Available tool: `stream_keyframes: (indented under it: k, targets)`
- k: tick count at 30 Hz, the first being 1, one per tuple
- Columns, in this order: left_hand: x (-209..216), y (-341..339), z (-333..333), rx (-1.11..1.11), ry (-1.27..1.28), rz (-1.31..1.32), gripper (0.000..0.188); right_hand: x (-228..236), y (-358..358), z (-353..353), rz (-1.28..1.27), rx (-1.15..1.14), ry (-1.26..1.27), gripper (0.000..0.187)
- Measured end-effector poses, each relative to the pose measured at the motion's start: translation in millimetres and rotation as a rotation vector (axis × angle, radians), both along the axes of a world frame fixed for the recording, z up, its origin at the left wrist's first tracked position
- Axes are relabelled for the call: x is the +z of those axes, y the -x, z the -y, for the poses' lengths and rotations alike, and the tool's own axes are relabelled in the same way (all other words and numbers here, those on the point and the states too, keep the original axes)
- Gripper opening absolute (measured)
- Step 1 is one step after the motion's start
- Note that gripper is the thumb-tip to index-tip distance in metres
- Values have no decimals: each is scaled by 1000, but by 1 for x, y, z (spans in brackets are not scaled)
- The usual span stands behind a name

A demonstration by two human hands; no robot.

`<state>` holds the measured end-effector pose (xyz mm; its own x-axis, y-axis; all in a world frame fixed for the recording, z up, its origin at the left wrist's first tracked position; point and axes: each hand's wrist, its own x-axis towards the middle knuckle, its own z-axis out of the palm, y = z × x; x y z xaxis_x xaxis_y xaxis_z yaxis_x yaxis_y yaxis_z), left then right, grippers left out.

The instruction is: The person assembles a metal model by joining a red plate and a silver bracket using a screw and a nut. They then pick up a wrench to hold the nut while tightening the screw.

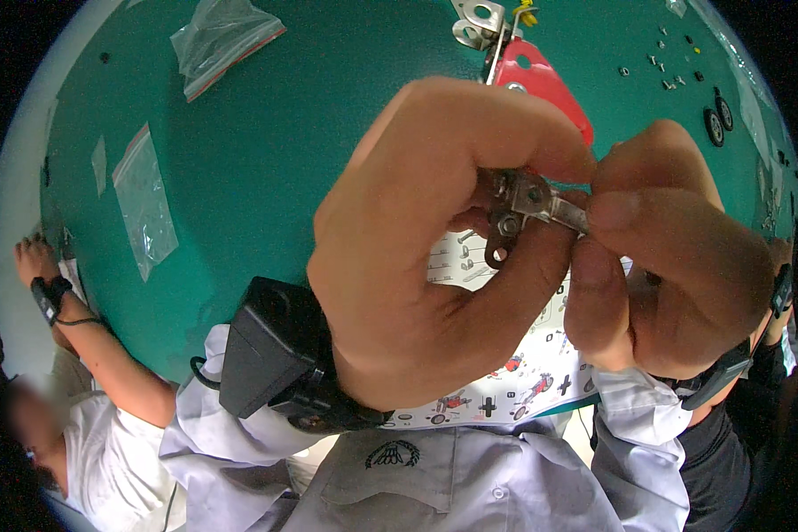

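Note:
My left hand (417, 239) is closed round a small dark metal bracket (530, 197) with a nut (507, 226) and a round hole on its lower tab. A flat silver metal strip (567, 215) runs from this bracket to my right hand (683, 257), whose thumb and forefinger pinch its end. Whether the strip is a tool or a part of the bracket, I cannot tell. Just beyond my left fingers, a red plate (545, 84) with holes meets silver perforated brackets (481, 22); my fingers hide whether it joins the held bracket.
Under my hands lies a printed instruction sheet (496, 395) with model pictures. Clear zip bags (146, 208) rest on the green table (266, 151) to the left. Small fasteners (656, 62) and black wheels (715, 127) are at the far right. Other people sit on both sides.

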<state>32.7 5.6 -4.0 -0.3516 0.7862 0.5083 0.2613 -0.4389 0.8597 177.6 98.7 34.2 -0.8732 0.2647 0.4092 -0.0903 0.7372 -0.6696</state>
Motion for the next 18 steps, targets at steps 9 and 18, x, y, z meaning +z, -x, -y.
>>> stream_keyframes:
  k: [9,18]
  targets:
    - [5,0,0,-37,62,-49,29,4,-4,2,-2,9,7,41]
    - [-6,0,-2,-8,-137,-119,32,1,-2,4,-101,-31,-9,32]
